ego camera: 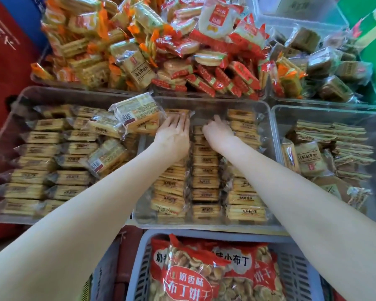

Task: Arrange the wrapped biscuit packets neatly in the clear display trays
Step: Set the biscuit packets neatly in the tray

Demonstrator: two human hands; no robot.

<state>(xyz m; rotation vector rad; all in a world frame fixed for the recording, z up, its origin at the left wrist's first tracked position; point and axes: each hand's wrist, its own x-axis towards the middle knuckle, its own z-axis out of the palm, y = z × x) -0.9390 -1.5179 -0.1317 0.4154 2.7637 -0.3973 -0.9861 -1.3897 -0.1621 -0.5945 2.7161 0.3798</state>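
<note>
Both hands reached deep into the middle tray (267, 118): left hand (174, 133) lay flat, fingers spread, pressing a biscuit packet (177, 112) level (far row), right hand (218, 132) curled, nudging another, grip unclear.

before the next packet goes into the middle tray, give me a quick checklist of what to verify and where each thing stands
1. Free space at the far end of the middle tray: ok, a bare patch shows beyond the middle row.
2. Left hand flat on the far packet of the left row: ok, fingers straight.
3. Right hand grip on a packet: cannot tell, its fingers curl down into the middle row.
4. Rows straight in the middle tray: ok, three rows run front to back.
5. Loose packets on top of the left tray: not ok, they lie tilted across the rows.
</note>
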